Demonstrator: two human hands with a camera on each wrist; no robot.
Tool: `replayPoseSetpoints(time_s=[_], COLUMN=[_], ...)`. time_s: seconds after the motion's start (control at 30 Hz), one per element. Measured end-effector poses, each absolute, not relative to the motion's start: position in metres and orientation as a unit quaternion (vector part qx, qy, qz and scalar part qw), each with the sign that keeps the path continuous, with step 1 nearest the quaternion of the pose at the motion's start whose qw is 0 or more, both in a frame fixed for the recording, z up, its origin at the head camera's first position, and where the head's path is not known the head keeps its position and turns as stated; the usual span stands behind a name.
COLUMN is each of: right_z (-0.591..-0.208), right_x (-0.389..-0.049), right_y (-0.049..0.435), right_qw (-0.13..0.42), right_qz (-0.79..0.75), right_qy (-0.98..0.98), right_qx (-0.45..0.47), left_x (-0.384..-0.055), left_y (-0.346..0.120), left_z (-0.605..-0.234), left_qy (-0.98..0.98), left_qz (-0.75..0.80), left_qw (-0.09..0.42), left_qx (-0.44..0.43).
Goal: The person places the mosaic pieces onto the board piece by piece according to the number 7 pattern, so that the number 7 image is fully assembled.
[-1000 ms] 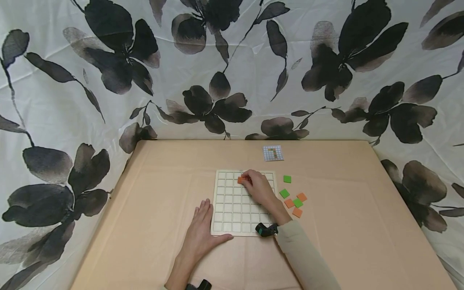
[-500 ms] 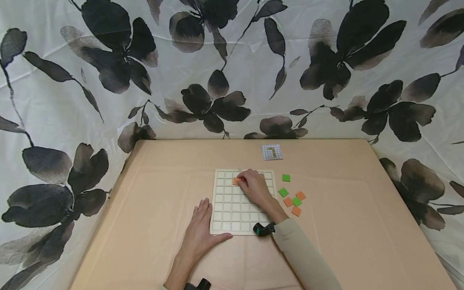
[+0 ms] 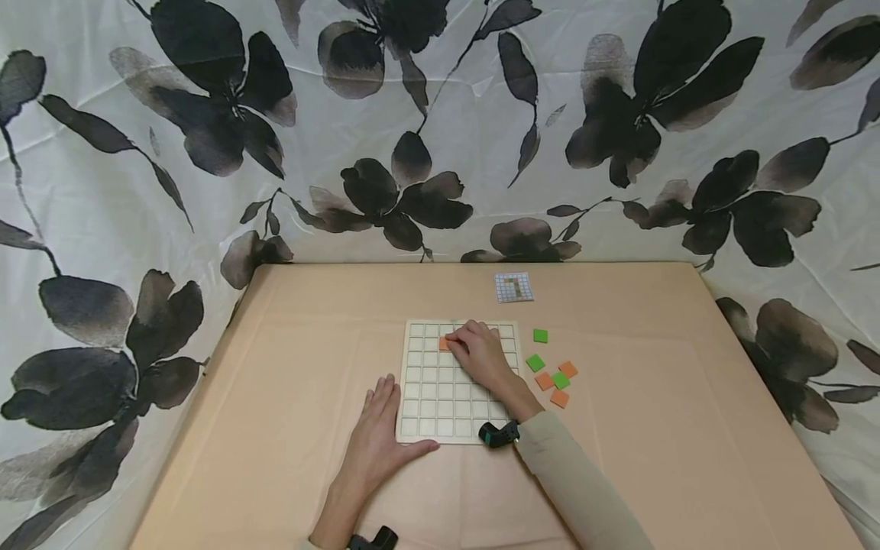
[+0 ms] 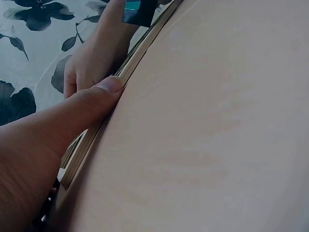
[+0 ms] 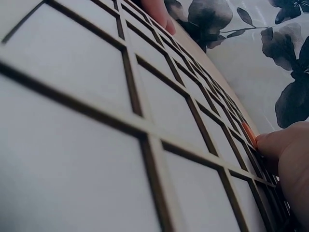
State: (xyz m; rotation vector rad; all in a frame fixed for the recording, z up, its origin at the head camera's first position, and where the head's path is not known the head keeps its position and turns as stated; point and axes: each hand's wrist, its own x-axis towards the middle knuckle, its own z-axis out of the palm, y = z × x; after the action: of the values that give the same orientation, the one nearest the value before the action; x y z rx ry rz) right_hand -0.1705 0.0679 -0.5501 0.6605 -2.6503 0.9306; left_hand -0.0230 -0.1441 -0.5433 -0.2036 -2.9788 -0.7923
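Observation:
A pale square-celled grid board [image 3: 428, 412] lies flat on the table in the head view. Over its upper part, my right hand [image 3: 479, 355] pinches an orange square tile [image 3: 443, 344] at its right side, at a cell in the second row from the far edge. The right wrist view has the tile [image 5: 248, 133] low against the grid, the thumb at its edge. My left hand [image 3: 378, 428] rests with fingers straight along the board's left side. Its thumb [image 4: 99, 96] presses the near edge of the board. My right hand's curled fingers are partly hidden.
To the right of the board lie several loose tiles, among them a green tile [image 3: 540, 336] and an orange tile [image 3: 560, 399]. A small card [image 3: 513, 287] with a printed grid pattern lies farther back. Floral cloth [image 3: 385, 114] hangs behind the table [image 3: 687, 428].
My right hand has shifted the orange tile slightly left on the board, then nearly stopped over one cell. My left hand stays at the board's corner. The head view has drifted a little.

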Motion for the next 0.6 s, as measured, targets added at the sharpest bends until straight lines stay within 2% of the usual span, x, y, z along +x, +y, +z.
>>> replayPoseSetpoints(time_s=[0.33, 0.6], right_z=[-0.5515, -0.5501], right_x=[-0.1711, -0.1682], right_y=[0.0666, 0.0677], right_qw=[0.145, 0.125], right_qz=[0.321, 0.310], right_qy=[-0.907, -0.915], right_qx=[0.232, 0.227], left_x=[-0.0234, -0.0223], left_y=[-0.1442, -0.1420], left_z=[-0.5420, -0.5425], left_qy=[-0.960, -0.958], left_qz=[-0.270, -0.280], left_qw=[0.026, 0.017], left_qx=[-0.066, -0.063])
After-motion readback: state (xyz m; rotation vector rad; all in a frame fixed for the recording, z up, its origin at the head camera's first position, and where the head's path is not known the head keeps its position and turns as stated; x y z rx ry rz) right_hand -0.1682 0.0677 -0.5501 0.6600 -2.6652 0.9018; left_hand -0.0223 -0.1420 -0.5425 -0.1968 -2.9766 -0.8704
